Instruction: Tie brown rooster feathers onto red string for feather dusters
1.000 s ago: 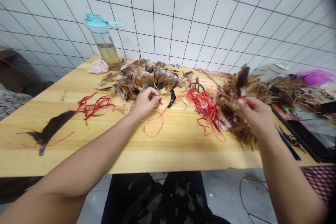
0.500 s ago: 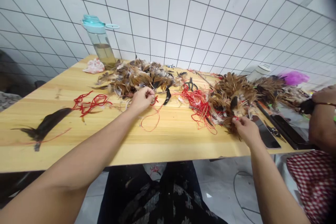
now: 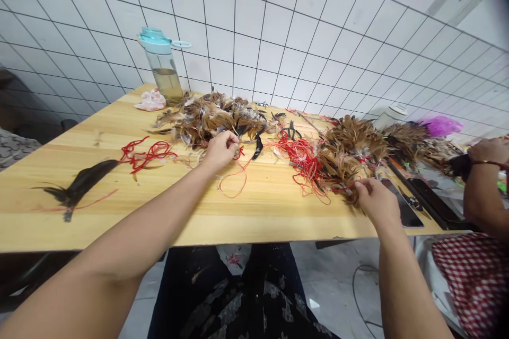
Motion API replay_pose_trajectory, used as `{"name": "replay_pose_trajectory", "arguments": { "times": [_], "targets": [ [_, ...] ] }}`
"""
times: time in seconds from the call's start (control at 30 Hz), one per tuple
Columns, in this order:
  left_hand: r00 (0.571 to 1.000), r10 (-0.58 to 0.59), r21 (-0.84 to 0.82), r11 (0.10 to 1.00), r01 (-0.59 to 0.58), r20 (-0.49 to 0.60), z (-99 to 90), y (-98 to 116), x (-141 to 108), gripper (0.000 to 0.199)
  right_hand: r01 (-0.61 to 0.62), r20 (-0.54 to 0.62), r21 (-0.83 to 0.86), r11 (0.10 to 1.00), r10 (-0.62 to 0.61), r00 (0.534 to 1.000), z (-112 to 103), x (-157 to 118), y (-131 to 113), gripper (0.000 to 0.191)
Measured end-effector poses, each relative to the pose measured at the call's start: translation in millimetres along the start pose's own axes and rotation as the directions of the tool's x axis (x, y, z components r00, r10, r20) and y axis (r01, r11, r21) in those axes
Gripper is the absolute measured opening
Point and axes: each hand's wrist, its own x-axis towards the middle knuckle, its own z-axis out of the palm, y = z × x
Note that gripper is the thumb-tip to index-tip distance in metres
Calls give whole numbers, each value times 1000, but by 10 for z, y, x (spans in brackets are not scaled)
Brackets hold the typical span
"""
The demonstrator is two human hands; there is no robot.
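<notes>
The pale wooden worktop (image 3: 270,222) spreads under both hands. A brown feather heap (image 3: 210,116) lies just beyond the left grip (image 3: 220,151), and a feather bundle (image 3: 353,140) sits beside and beyond the right grip (image 3: 378,202). Past the left one, I see a teal-lidded bottle (image 3: 162,66) upright; between the two, a red thread tangle (image 3: 304,156). The left is pinched closed, on what I can't tell; the right pinches a thin red strand (image 3: 342,187).
</notes>
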Motion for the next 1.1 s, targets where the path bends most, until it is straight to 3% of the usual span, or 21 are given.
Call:
{"name": "replay_pose_trajectory", "arguments": {
  "times": [0.2, 0.33, 0.5, 0.63, 0.77, 0.9, 1.1],
  "targets": [
    [997, 77, 56, 996, -76, -13, -43, 91, -28, 11, 300, -164, -44, 953, -303, 939, 89, -166, -425, 24],
    [994, 101, 74, 992, -99, -31, -58, 73, -9, 11, 371, -109, -124, 920, -385, 917, 193, -240, -700, 24],
    [991, 127, 108, 986, -124, -30, -79, 24, 26, 11, 429, -60, -195, 882, -447, 892, 293, -267, -775, 25],
    [978, 205, 109, 972, -208, 37, -75, 27, 17, 12, 479, -32, -213, 852, -496, 868, 323, -279, -876, 25],
    [953, 281, 141, 945, -295, 111, -44, 50, -13, 13, 547, 3, -200, 813, -558, 830, 353, -265, -1126, 24],
    [946, 288, 170, 935, -311, 147, -28, 84, -46, 13, 638, 52, -216, 739, -643, 764, 401, -199, -1376, 25],
    [928, 317, 199, 914, -354, 198, -21, 127, -85, 12, 778, 70, -219, 589, -785, 615, 492, -37, -1729, 25]
  ]
}}
